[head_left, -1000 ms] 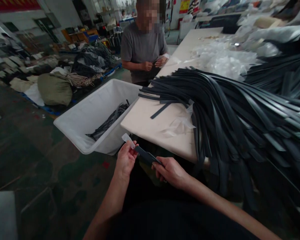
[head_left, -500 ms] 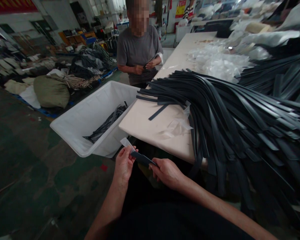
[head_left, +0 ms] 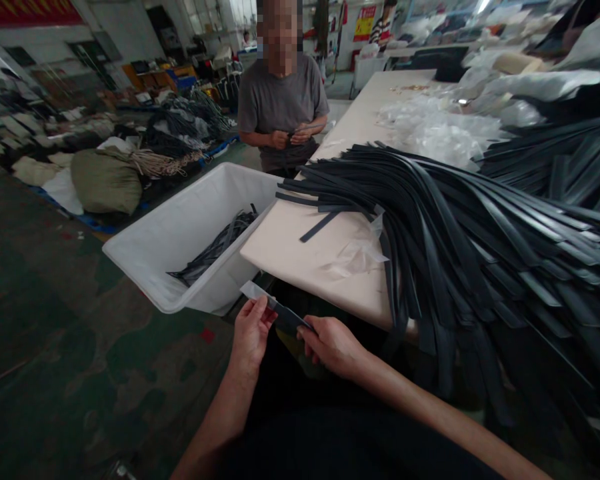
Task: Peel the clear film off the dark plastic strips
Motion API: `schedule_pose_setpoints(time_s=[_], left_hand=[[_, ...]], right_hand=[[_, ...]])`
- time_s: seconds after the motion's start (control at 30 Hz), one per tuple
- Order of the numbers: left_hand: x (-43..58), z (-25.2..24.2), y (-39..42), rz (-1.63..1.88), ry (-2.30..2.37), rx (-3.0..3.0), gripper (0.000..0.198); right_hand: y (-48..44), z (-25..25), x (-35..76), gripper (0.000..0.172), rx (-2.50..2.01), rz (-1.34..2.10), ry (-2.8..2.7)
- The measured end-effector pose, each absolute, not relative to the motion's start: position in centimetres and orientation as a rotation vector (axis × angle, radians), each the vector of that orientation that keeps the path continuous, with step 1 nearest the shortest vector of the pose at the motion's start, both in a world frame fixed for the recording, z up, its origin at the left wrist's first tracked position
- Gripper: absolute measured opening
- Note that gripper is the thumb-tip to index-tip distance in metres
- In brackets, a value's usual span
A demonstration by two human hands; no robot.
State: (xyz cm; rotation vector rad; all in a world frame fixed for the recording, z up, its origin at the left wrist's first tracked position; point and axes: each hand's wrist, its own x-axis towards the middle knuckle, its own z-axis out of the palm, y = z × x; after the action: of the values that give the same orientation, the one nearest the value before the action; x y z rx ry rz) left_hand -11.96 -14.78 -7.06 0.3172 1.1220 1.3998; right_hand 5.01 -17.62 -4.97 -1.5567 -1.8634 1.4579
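Observation:
In front of my body, a flat dark strap [head_left: 291, 319] is stretched between my two hands. My right hand [head_left: 334, 345] is closed around its near end, thumb on top. My left hand [head_left: 253, 332] pinches the far end, where a translucent plastic sleeve or film [head_left: 251, 289] sticks out beyond the fingers. How far the plastic covers the strap is hard to make out. To the right, a large heap of similar dark straps [head_left: 430, 200] lies on the table and hangs over its edge.
A white plastic bin [head_left: 145, 240] with dark straps inside stands left of the pale table [head_left: 280, 247]. Thin plastic film [head_left: 355, 257] and a pile of clear bags [head_left: 435, 130] lie on the table. A co-worker [head_left: 283, 100] stands beyond the bin, hands together.
My left fingers have shifted slightly along the strap's end, and the plastic sits lower and flatter against it. My right hand keeps its grip. The co-worker's hands moved slightly.

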Motion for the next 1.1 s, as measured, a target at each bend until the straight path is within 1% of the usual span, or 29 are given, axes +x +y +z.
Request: schedule_pose_setpoints(time_s=[0.17, 0.23, 0.3, 0.4, 0.5, 0.57, 0.63, 0.77, 0.83, 0.97, 1.1], left_hand=[[-10.9, -8.0, -16.3, 1.229, 1.063, 0.444, 0.035], [-11.8, -8.2, -15.9, 1.251, 1.067, 0.404, 0.034], [-13.4, -8.1, -15.0, 1.355, 1.112, 0.308, 0.034], [-15.1, -7.7, -14.2, 1.463, 1.157, 0.224, 0.033], [-13.9, -7.5, -15.5, 1.406, 1.129, 0.258, 0.033], [-12.5, -7.6, -16.8, 1.336, 1.080, 0.342, 0.032], [-11.9, -7.7, -17.6, 1.319, 1.062, 0.381, 0.032], [-13.3, -8.4, -17.8, 1.434, 1.143, 0.179, 0.037], [-13.5, -8.8, -18.2, 1.397, 1.135, 0.161, 0.037], [-12.5, -9.4, -19.8, 1.248, 1.025, 0.268, 0.030], [-13.3, -9.9, -20.3, 1.323, 1.085, 0.162, 0.031]], right_hand=[[-16.7, -4.8, 4.2, 0.025, -1.445, 1.773, -1.586], [-16.8, -4.4, 4.5, 0.025, -1.368, 1.907, -1.502], [-17.3, -4.0, 5.2, 0.026, -1.306, 1.985, -1.504], [-17.7, -3.9, 6.1, 0.027, -1.343, 1.942, -1.599], [-17.3, -4.2, 5.9, 0.028, -1.438, 1.805, -1.655], [-16.9, -4.3, 5.5, 0.030, -1.442, 1.776, -1.654], [-16.8, -4.3, 5.3, 0.031, -1.400, 1.784, -1.683], [-17.4, -4.2, 5.5, 0.028, -1.381, 1.843, -1.795], [-17.5, -4.4, 5.3, 0.027, -1.413, 1.827, -1.803], [-17.2, -4.9, 4.7, 0.032, -1.407, 1.760, -1.770], [-17.5, -4.2, 5.3, 0.032, -1.404, 1.825, -1.849]])
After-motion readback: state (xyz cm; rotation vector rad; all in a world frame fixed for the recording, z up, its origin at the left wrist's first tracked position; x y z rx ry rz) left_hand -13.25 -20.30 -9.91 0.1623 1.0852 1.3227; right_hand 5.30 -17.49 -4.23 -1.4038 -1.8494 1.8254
